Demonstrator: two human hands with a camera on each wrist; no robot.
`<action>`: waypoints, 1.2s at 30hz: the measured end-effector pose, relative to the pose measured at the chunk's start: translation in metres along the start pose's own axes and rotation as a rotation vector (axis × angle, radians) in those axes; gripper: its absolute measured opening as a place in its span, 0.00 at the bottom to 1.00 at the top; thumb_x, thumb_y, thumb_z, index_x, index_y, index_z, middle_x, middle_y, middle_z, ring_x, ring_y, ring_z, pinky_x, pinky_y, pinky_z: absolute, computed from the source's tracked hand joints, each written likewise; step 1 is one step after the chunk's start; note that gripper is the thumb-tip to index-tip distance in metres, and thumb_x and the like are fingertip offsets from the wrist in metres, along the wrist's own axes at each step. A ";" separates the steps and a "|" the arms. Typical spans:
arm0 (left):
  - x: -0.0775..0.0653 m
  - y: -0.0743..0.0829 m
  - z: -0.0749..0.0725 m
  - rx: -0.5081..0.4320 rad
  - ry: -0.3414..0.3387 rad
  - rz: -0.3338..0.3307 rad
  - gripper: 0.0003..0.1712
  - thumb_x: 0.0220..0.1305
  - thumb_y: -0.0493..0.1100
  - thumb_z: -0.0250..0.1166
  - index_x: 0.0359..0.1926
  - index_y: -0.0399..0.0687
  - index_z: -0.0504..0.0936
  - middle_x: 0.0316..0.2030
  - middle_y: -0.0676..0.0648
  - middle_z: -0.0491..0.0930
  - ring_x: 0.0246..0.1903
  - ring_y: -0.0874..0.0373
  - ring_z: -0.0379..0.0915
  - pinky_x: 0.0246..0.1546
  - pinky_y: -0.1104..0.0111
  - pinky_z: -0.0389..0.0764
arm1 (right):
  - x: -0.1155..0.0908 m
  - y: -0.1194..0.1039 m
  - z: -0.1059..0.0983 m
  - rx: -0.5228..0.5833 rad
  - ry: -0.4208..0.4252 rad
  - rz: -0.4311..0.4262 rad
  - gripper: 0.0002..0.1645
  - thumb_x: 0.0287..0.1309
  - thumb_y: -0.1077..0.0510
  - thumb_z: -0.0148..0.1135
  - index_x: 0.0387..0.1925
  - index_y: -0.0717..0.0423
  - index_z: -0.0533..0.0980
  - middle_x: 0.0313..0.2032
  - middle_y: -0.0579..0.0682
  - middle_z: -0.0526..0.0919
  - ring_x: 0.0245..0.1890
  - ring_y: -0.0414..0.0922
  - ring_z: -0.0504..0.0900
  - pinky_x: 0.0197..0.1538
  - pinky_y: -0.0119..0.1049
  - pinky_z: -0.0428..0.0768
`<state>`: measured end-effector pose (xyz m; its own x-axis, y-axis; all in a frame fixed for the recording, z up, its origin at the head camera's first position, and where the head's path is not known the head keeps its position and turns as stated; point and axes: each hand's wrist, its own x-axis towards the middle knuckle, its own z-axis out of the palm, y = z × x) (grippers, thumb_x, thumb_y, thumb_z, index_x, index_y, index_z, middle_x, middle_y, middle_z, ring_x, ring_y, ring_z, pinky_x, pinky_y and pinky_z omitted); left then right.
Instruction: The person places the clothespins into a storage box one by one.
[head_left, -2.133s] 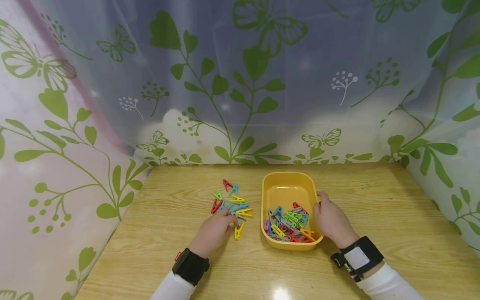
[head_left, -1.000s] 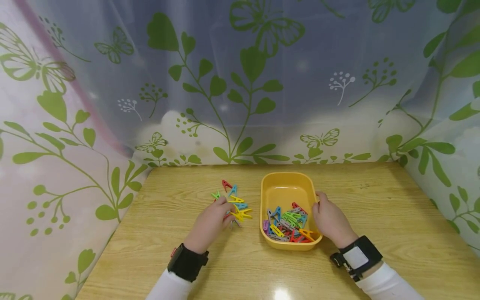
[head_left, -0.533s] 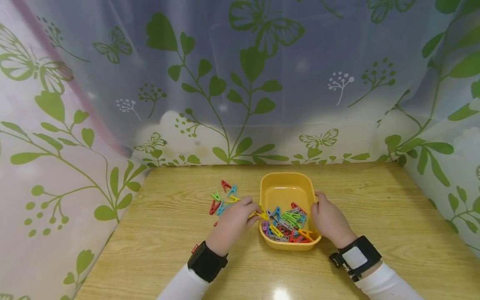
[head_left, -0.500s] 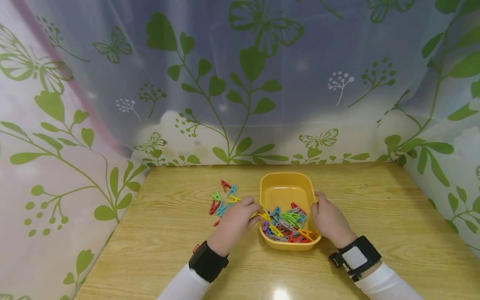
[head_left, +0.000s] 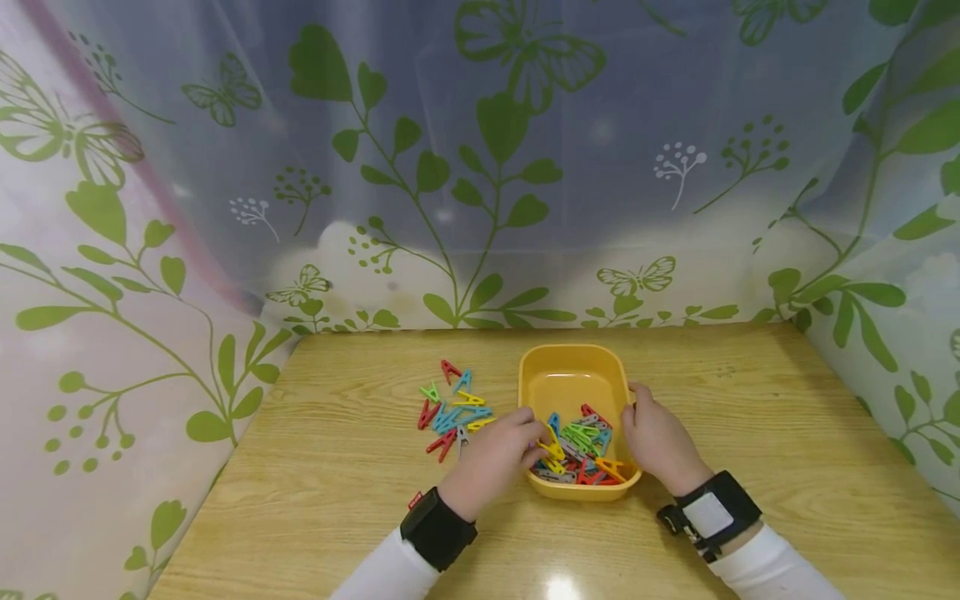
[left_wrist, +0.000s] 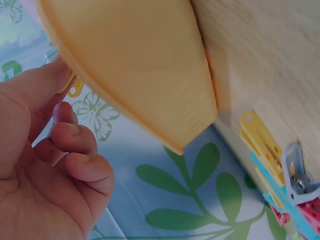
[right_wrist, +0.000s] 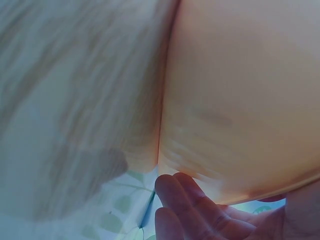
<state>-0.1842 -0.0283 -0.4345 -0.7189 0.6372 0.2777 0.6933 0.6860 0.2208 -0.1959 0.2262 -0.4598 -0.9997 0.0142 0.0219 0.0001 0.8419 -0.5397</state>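
A yellow plastic tub [head_left: 576, 355] stands on the table, its near half strewn with small clothespins in several colours, green ones [head_left: 581, 436] and an orange one [head_left: 611, 468] among them. My left hand [head_left: 491, 458] reaches over the tub's left rim and pinches a yellow clothespin [left_wrist: 76, 87] between thumb and forefinger; its other fingers curl loosely outside the wall. On the tub's right side, my right hand [head_left: 663, 437] grips the rim, thumb on top and fingers against the outer wall [right_wrist: 240, 115].
Left of the tub, loose clothespins lie in a group: red [head_left: 450, 371], green [head_left: 430, 392], blue [head_left: 465, 414], yellow [head_left: 469, 398] and grey [head_left: 462, 437]. A leaf-printed curtain [head_left: 375, 208] hangs behind the wooden table [head_left: 712, 375].
My left hand has picked yellow clothespins from the loose group and carried them right, over the tub's left rim and down to its contents. My right hand has kept its grip.
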 end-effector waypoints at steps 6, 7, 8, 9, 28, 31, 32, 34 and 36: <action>0.000 0.001 0.005 0.010 -0.032 -0.004 0.05 0.68 0.47 0.70 0.41 0.54 0.88 0.36 0.57 0.77 0.31 0.70 0.71 0.32 0.80 0.73 | 0.000 -0.001 0.000 0.009 0.001 -0.001 0.31 0.79 0.57 0.41 0.72 0.75 0.55 0.33 0.60 0.79 0.24 0.46 0.75 0.26 0.37 0.71; 0.000 0.002 0.005 0.009 -0.035 -0.003 0.05 0.68 0.47 0.70 0.41 0.54 0.88 0.36 0.56 0.77 0.31 0.69 0.72 0.33 0.80 0.73 | 0.000 -0.001 0.000 0.010 0.001 -0.001 0.31 0.79 0.57 0.41 0.72 0.75 0.55 0.33 0.60 0.79 0.24 0.46 0.75 0.26 0.37 0.71; 0.000 0.002 0.005 0.009 -0.036 -0.001 0.05 0.68 0.47 0.70 0.42 0.53 0.88 0.37 0.56 0.78 0.32 0.68 0.73 0.33 0.80 0.74 | 0.000 -0.001 0.000 0.011 0.000 -0.001 0.31 0.79 0.57 0.41 0.72 0.75 0.55 0.33 0.60 0.79 0.24 0.46 0.75 0.26 0.37 0.71; 0.000 0.002 0.006 0.010 -0.038 0.001 0.05 0.68 0.46 0.70 0.42 0.54 0.88 0.37 0.55 0.79 0.33 0.68 0.74 0.34 0.79 0.75 | 0.000 -0.001 0.000 0.011 -0.001 -0.002 0.31 0.79 0.57 0.41 0.72 0.75 0.55 0.33 0.60 0.79 0.24 0.46 0.75 0.26 0.37 0.71; -0.004 0.002 0.006 -0.049 -0.064 -0.016 0.10 0.70 0.45 0.69 0.49 0.52 0.88 0.41 0.51 0.80 0.30 0.67 0.68 0.31 0.79 0.69 | 0.000 0.000 0.000 0.001 0.002 -0.005 0.31 0.79 0.57 0.41 0.72 0.75 0.56 0.34 0.61 0.80 0.25 0.47 0.76 0.26 0.37 0.70; -0.008 -0.001 0.002 -0.104 -0.058 -0.058 0.12 0.70 0.44 0.69 0.52 0.48 0.86 0.40 0.50 0.79 0.29 0.67 0.65 0.29 0.78 0.69 | 0.000 0.001 0.000 0.003 0.005 -0.007 0.31 0.79 0.57 0.40 0.72 0.75 0.56 0.34 0.61 0.79 0.25 0.47 0.76 0.26 0.37 0.70; -0.010 -0.002 0.001 -0.115 -0.049 -0.076 0.12 0.70 0.44 0.69 0.52 0.48 0.86 0.40 0.50 0.79 0.29 0.67 0.66 0.29 0.77 0.69 | 0.000 0.001 0.000 0.005 0.006 -0.008 0.31 0.79 0.57 0.40 0.72 0.75 0.56 0.34 0.61 0.79 0.25 0.47 0.75 0.26 0.37 0.70; -0.014 -0.007 -0.001 -0.116 -0.023 -0.112 0.12 0.71 0.45 0.69 0.51 0.48 0.85 0.40 0.50 0.79 0.30 0.66 0.68 0.29 0.76 0.70 | 0.001 0.001 0.001 0.007 0.011 -0.013 0.31 0.79 0.57 0.40 0.72 0.75 0.56 0.33 0.60 0.79 0.25 0.47 0.75 0.26 0.37 0.70; -0.018 -0.013 -0.003 -0.093 0.004 -0.147 0.12 0.70 0.47 0.69 0.50 0.48 0.84 0.41 0.50 0.80 0.31 0.64 0.71 0.29 0.74 0.72 | 0.001 0.001 0.001 0.007 0.015 -0.016 0.30 0.79 0.57 0.40 0.71 0.75 0.56 0.33 0.60 0.79 0.25 0.47 0.75 0.26 0.37 0.70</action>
<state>-0.1801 -0.0499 -0.4395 -0.8131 0.5306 0.2394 0.5821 0.7365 0.3445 -0.1969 0.2267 -0.4609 -0.9990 0.0086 0.0433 -0.0164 0.8381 -0.5453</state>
